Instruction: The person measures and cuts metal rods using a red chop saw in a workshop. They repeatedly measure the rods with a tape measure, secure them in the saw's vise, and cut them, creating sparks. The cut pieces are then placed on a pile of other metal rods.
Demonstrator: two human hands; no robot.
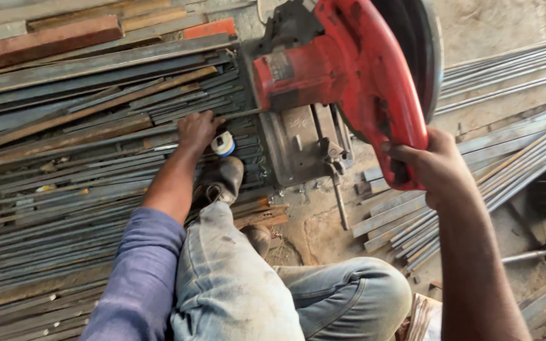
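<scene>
- Gripping the red handle (374,95) of the chop saw (342,82), the right hand (434,165) had its fingers clenched around the handle's lower end, on the saw's right side.
- The left hand (197,129) lay palm down, fingers curled, on a flat steel strip (159,126) just left of the saw's base plate (301,148); whether it clasped the strip or only pressed on it could not be told.
- A small roll of white and blue tape (224,144) sat just beside the left hand, between it and the base plate.
- A worn shoe (221,180) rested on the strips just below that hand, left of the saw, with the jeans-clad knee (235,278) bent beneath it.
- A wide bed of flat steel strips (64,189) stretched away left of the saw, with rusty bars (42,44) at its far edge.
- Thin steel rods (507,69) lay right of the saw, and short cut pieces (399,218) lay below the right hand.
- A hammer (535,252) lay well right of the saw on the dirt floor (475,25).
</scene>
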